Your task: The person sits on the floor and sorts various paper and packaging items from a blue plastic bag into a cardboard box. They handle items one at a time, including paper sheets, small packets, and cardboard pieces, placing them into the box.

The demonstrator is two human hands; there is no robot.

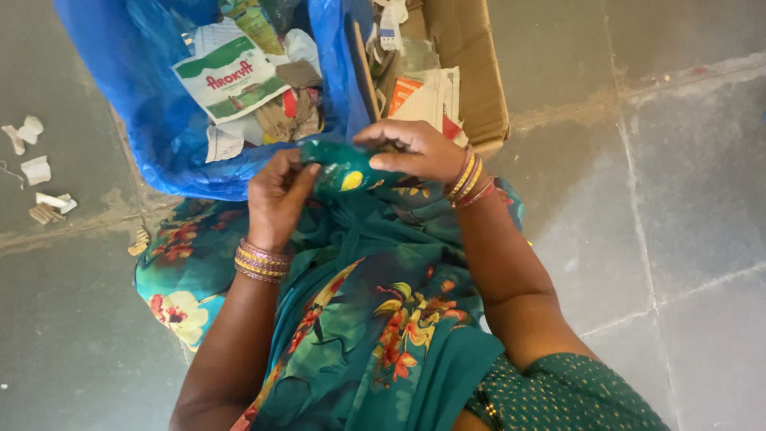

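Note:
Both my hands hold a small dark green plastic packet (341,169) with a yellow spot, just above my lap. My left hand (275,195) grips its left end with thumb and fingers. My right hand (415,150) pinches its right, upper end from above. Bangles ring both wrists. Below the hands spreads my green floral garment (375,311).
A blue plastic bag (136,88) full of wrappers and paper scraps lies open ahead on the left. Beside it on the right stands a cardboard box (479,72) with papers and packets. Torn paper bits (36,172) lie on the grey tiled floor at left.

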